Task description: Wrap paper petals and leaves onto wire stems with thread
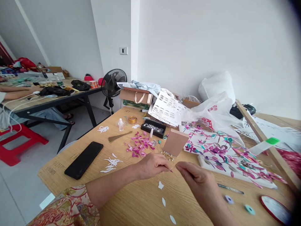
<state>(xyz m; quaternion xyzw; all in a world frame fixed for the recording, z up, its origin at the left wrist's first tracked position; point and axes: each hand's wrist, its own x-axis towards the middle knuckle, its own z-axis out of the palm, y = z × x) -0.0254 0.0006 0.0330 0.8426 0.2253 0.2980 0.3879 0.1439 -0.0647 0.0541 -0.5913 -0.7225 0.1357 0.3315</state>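
Observation:
My left hand [154,165] is closed in a pinch above the table, and a small dark-pink piece [171,171] shows at its fingertips. Close by on the right, my right hand [197,177] also pinches, its thumb against its fingers; whatever is in it is too fine to make out. Under and before the hands lie white paper cutouts [161,185], leaf- and butterfly-like. Just beyond stands a brown block [176,142] with pearl-like beads [167,156] at its foot. A pile of pink-purple petals [140,145] lies past my left hand.
A black phone [84,160] lies left. A black tray [153,128], small bottle [120,124] and wire spool [132,119] stand behind. Right are a flower-covered white board [218,147], pen [230,188], thread spools [229,199] and a wooden bar [265,144]. Another person's arm [18,94] rests at the far table.

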